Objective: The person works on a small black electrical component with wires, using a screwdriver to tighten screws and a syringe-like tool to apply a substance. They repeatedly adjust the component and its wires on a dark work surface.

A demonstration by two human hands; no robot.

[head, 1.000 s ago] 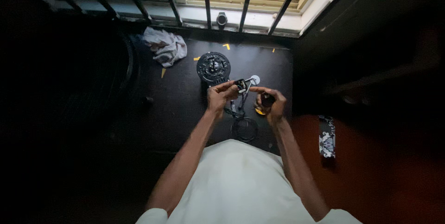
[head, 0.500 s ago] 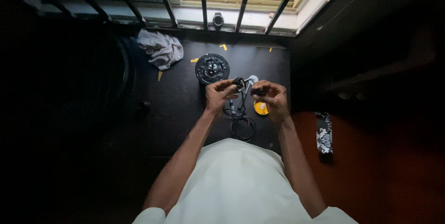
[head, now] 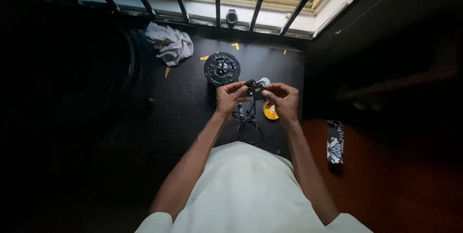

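While both hands pinch it, left hand (head: 230,97) and right hand (head: 283,100) keep the small black plastic gadget (head: 254,89) raised over the dark table (head: 183,112); its black cable loop (head: 251,129) dangles below, so the fiddling looks unfinished.

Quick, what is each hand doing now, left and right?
Left hand: closed on the small black part, gripping its left side.
Right hand: closed on the same part, gripping its right side.
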